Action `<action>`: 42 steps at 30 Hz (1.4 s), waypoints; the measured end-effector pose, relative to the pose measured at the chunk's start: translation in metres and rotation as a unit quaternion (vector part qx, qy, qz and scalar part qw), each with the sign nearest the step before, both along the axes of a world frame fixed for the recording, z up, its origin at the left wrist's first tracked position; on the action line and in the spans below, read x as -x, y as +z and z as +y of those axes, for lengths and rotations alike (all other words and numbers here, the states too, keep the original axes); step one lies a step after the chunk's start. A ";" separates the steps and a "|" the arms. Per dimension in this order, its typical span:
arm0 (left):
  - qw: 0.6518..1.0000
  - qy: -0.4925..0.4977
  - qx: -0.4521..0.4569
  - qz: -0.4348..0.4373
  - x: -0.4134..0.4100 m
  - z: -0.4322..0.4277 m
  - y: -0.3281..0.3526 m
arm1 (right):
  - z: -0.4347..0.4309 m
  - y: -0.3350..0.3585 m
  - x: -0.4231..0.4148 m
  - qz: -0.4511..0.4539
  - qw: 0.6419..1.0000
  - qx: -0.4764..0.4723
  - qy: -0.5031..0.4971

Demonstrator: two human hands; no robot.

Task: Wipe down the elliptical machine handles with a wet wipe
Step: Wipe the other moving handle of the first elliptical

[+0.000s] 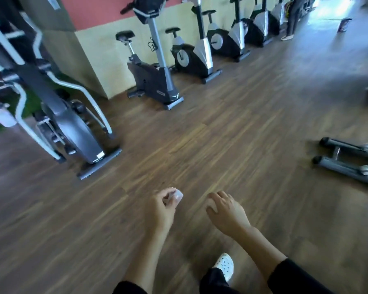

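Note:
The elliptical machine [72,124] stands at the left, dark grey with pale curved handles [19,109] rising from it. My left hand [160,206] is low in the middle of the view and grips a small crumpled white wet wipe [177,195] between its fingertips. My right hand [224,210] hovers beside it, fingers loosely curled and holding nothing. Both hands are well away from the elliptical, over the wooden floor. The picture is blurred by motion.
A row of exercise bikes [155,75] lines the far wall. Grey machine rails [348,160] lie on the floor at the right. A person [293,18] stands far back. My white shoe [224,265] shows below.

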State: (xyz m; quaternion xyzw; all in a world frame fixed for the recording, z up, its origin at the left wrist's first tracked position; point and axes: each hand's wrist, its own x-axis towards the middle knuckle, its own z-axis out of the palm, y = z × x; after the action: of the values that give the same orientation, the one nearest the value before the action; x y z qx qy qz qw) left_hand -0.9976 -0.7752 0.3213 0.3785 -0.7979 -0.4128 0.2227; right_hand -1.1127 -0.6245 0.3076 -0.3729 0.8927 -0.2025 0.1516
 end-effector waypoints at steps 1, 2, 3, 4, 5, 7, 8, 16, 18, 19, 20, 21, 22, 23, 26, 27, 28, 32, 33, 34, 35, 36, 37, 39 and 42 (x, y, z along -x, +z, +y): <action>1.000 -0.013 -0.003 -0.003 0.024 -0.011 0.001 | -0.008 0.001 0.020 0.000 1.000 0.002 -0.012; 1.000 -0.026 -0.008 -0.005 0.049 -0.021 0.005 | -0.016 0.003 0.042 0.000 1.000 0.001 -0.026; 0.999 -0.041 -0.007 -0.002 0.075 -0.031 0.007 | -0.022 0.005 0.063 0.004 0.999 0.000 -0.040; 0.998 -0.054 -0.006 -0.001 0.100 -0.039 0.010 | -0.028 0.007 0.083 0.009 0.999 -0.001 -0.052; 0.998 -0.068 -0.004 0.008 0.127 -0.047 0.013 | -0.032 0.010 0.104 0.015 0.998 -0.002 -0.062; 0.996 -0.091 0.008 0.014 0.179 -0.057 0.019 | -0.038 0.014 0.144 0.023 0.996 0.000 -0.086; 0.994 -0.106 0.010 0.011 0.203 -0.058 0.022 | -0.038 0.015 0.161 0.027 0.995 0.001 -0.101; 0.965 -0.263 -0.026 -0.007 0.371 -0.038 0.016 | -0.011 0.009 0.277 0.018 0.968 -0.019 -0.250; 0.949 -0.316 -0.022 -0.001 0.420 -0.024 0.017 | 0.003 0.006 0.309 0.021 0.952 -0.024 -0.305; 0.939 -0.344 -0.020 0.002 0.444 -0.016 0.018 | 0.011 0.005 0.325 0.022 0.943 -0.027 -0.331; 0.928 -0.373 -0.018 0.004 0.469 -0.007 0.018 | 0.018 0.005 0.341 0.023 0.933 -0.030 -0.358; 0.916 -0.401 -0.013 0.003 0.494 0.001 0.019 | 0.025 0.006 0.356 0.021 0.921 -0.034 -0.387; 0.905 -0.426 -0.013 0.002 0.517 0.011 0.020 | 0.033 0.008 0.370 0.016 0.909 -0.038 -0.414; 0.895 -0.446 -0.011 -0.002 0.540 0.019 0.021 | 0.040 0.010 0.383 0.012 0.898 -0.042 -0.437; 0.862 -0.507 -0.011 -0.006 0.601 0.049 0.026 | 0.062 0.019 0.414 0.009 0.862 -0.055 -0.503; 0.849 -0.529 -0.006 -0.003 0.618 0.061 0.027 | 0.070 0.021 0.422 0.011 0.847 -0.055 -0.529; 0.835 -0.550 -0.004 -0.003 0.633 0.075 0.027 | 0.078 0.022 0.429 0.011 0.830 -0.053 -0.555; 0.773 -0.634 0.001 -0.011 0.678 0.137 0.017 | 0.111 0.020 0.439 0.002 0.756 -0.021 -0.654; 0.757 -0.654 -0.003 -0.009 0.687 0.156 0.012 | 0.121 0.018 0.440 -0.002 0.737 -0.016 -0.675; 0.740 -0.672 -0.005 -0.010 0.696 0.175 0.006 | 0.132 0.016 0.440 -0.004 0.720 -0.015 -0.694; 0.722 -0.691 -0.001 -0.011 0.702 0.195 0.004 | 0.145 0.013 0.440 -0.006 0.705 -0.018 -0.709; 0.706 -0.709 0.005 -0.009 0.707 0.216 0.002 | 0.159 0.011 0.441 -0.006 0.691 -0.022 -0.723; 0.690 -0.724 0.009 -0.004 0.710 0.237 0.001 | 0.175 0.010 0.442 -0.006 0.677 -0.025 -0.736; 0.662 -0.750 0.021 0.002 0.717 0.279 0.000 | 0.209 0.007 0.444 -0.005 0.649 -0.029 -0.760; 0.622 -0.781 0.046 0.009 0.730 0.347 -0.003 | 0.267 0.005 0.451 -0.001 0.616 -0.024 -0.787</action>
State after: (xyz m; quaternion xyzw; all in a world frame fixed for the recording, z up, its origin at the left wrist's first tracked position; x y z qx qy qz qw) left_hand -1.7273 -0.4286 0.3184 -0.4017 -0.8094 -0.3976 -0.1595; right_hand -1.5635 -0.3574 0.3127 0.4769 0.8484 -0.2227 -0.0560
